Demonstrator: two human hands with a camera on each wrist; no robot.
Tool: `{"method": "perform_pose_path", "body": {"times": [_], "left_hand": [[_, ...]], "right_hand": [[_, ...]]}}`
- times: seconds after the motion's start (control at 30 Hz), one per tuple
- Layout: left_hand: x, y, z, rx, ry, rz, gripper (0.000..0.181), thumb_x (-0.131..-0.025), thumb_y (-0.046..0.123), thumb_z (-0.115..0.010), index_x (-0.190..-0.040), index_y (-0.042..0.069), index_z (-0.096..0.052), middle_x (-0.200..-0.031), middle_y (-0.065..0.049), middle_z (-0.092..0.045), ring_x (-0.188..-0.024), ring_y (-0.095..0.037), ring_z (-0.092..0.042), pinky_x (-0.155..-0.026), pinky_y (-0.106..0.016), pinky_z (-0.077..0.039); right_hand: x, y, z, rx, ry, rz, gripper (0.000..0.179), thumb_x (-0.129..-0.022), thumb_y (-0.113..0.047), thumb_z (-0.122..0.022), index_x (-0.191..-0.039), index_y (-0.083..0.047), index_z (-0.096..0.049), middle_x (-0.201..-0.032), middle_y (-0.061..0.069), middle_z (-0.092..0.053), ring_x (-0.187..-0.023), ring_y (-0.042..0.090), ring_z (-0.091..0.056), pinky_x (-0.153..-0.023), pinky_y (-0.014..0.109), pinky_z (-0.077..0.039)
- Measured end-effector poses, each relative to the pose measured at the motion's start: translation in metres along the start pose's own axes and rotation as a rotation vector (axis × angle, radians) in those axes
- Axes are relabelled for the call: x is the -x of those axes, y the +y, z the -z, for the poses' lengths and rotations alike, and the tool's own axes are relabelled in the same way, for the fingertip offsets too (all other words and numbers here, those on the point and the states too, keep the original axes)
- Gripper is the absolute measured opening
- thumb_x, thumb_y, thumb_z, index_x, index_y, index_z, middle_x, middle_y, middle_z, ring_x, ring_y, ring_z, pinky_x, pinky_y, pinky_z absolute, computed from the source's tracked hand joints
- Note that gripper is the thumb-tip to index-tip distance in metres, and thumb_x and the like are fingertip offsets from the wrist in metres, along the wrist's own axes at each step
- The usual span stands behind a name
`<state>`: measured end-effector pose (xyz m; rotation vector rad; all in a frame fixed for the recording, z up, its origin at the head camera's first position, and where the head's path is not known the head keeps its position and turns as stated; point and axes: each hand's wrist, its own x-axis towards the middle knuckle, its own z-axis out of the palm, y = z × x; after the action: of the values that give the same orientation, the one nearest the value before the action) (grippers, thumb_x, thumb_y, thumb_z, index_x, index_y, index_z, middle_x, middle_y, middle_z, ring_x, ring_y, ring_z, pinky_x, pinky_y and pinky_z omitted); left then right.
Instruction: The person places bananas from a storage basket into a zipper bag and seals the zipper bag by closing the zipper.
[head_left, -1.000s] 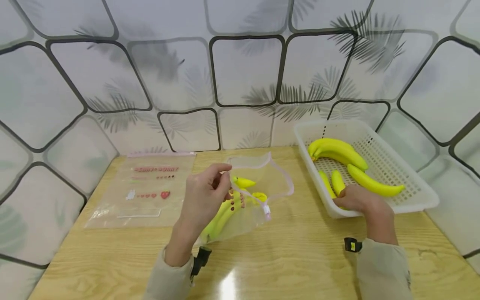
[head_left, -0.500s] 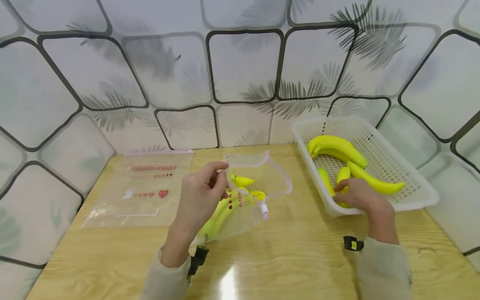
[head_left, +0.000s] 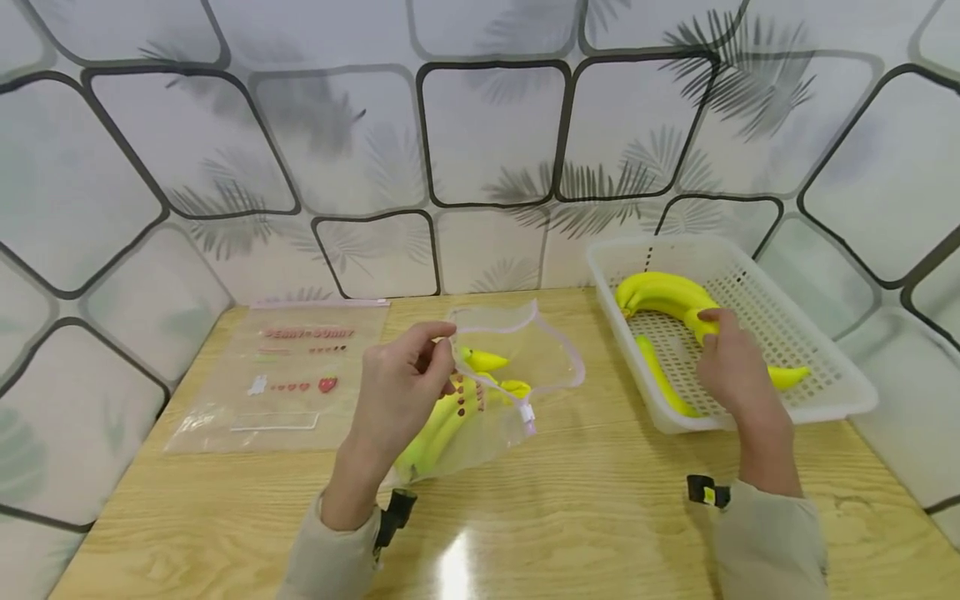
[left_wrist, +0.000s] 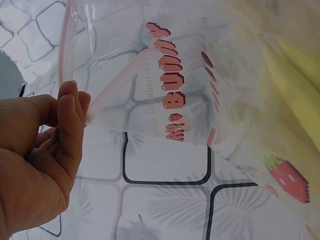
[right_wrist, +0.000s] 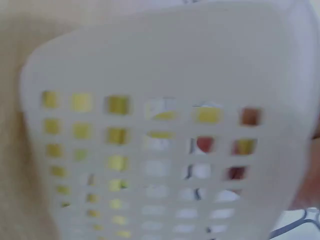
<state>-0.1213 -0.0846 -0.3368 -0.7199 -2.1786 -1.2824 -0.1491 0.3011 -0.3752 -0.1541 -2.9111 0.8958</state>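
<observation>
My left hand (head_left: 405, 392) pinches the rim of a clear zip bag (head_left: 498, 437) with a pink edge and a white slider. The bag's mouth gapes toward the right, and yellow bananas (head_left: 431, 437) lie inside it. In the left wrist view, my fingers (left_wrist: 72, 115) hold the pink-edged rim, and red lettering shows on the bag. My right hand (head_left: 735, 362) is over the white basket (head_left: 832, 375), gripping a banana (head_left: 701, 323) that it mostly hides. A bunch of bananas (head_left: 667, 290) and single bananas (head_left: 663, 383) lie in the basket.
A second zip bag (head_left: 213, 404) lies flat at the left of the wooden table (head_left: 585, 508). Behind the table hangs a patterned cloth (head_left: 491, 137). The basket's perforated wall (right_wrist: 165, 55) fills most of the right wrist view.
My right hand has taken the short middle banana from the basket's near side and moved it up and away from me. My left hand has stayed at the bag's rim.
</observation>
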Motion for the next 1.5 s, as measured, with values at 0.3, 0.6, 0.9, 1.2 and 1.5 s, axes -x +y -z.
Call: {"method": "perform_pose_path", "body": {"times": [0.3, 0.6, 0.9, 1.2, 1.5], "left_hand": [[-0.002, 0.001, 0.000, 0.004, 0.003, -0.010, 0.018, -0.092, -0.009, -0.056, -0.104, -0.007, -0.070, -0.061, -0.005, -0.064, -0.047, -0.004, -0.058, -0.041, -0.018, -0.046], [-0.003, 0.000, 0.001, 0.001, 0.001, -0.006, 0.019, -0.092, -0.009, -0.055, -0.104, -0.007, -0.070, -0.061, -0.004, -0.064, -0.047, -0.004, -0.057, -0.040, -0.018, -0.044], [-0.001, -0.001, 0.000, 0.001, 0.000, 0.009, 0.019, -0.092, -0.009, -0.056, -0.104, -0.006, -0.070, -0.062, -0.004, -0.064, -0.048, -0.004, -0.058, -0.040, -0.018, -0.045], [-0.001, 0.000, -0.003, 0.014, -0.008, -0.002, 0.018, -0.091, -0.010, -0.056, -0.103, -0.008, -0.069, -0.061, -0.005, -0.063, -0.048, -0.006, -0.058, -0.040, -0.017, -0.045], [-0.001, 0.002, -0.004, -0.004, -0.002, -0.006, 0.019, -0.090, -0.011, -0.055, -0.102, -0.008, -0.070, -0.061, -0.005, -0.063, -0.047, -0.005, -0.058, -0.038, -0.017, -0.043]], "right_hand": [[0.015, -0.033, 0.015, -0.326, 0.142, -0.011, 0.058, -0.106, -0.039, -0.031, -0.155, -0.011, -0.017, -0.104, 0.019, -0.046, -0.065, 0.017, -0.043, -0.056, 0.026, -0.040], [0.018, -0.044, 0.011, -0.715, -0.135, 0.273, 0.031, -0.105, -0.025, -0.050, -0.095, 0.004, -0.049, -0.059, 0.001, -0.039, -0.042, 0.019, -0.027, -0.037, 0.036, -0.023], [0.016, -0.044, 0.003, -0.789, -0.231, 0.315, 0.025, -0.106, -0.022, -0.047, -0.093, -0.002, -0.055, -0.063, 0.006, -0.039, -0.047, 0.026, -0.026, -0.038, 0.036, -0.026], [0.019, -0.044, 0.003, -0.713, -0.435, 0.462, 0.019, -0.109, -0.014, -0.038, -0.121, -0.003, -0.047, -0.078, 0.010, -0.042, -0.055, 0.026, -0.035, -0.042, 0.035, -0.040], [0.023, -0.060, -0.010, -0.502, -0.451, 0.287, 0.032, -0.107, -0.027, -0.046, -0.115, 0.003, -0.049, -0.095, 0.020, -0.059, -0.075, 0.028, -0.064, -0.067, 0.036, -0.058]]}}
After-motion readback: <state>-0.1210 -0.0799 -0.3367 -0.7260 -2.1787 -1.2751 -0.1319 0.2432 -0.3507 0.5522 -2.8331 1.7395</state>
